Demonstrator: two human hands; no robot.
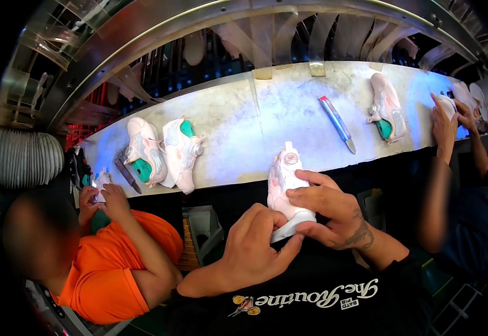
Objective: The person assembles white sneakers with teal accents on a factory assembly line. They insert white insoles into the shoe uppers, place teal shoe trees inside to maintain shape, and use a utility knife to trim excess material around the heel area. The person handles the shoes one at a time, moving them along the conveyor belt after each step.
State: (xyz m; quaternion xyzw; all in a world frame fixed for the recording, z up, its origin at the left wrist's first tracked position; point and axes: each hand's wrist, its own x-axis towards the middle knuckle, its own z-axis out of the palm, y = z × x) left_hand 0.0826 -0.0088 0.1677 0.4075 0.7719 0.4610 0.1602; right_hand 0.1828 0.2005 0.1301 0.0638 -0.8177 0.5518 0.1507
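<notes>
A pale pink sneaker [280,182] with a white sole is held between my two hands, just off the near edge of the bench. My left hand [255,238] pinches the white sole at its near end, thumb and fingers closed on it. Across the upper's right side lie the fingers of my right hand [333,210], with its thumb against the sole. A round dial shows near the far end of the shoe. Farther off on the bench rests a knife-like tool [338,124] with a red end and a pointed blade.
Two pink sneakers [146,151] with green insides lie on the pale bench [227,123] at left; another sneaker [387,106] lies at right. A person in orange [126,257] and one in dark blue [468,207] handle shoes on either side. Clear strips [318,42] hang behind.
</notes>
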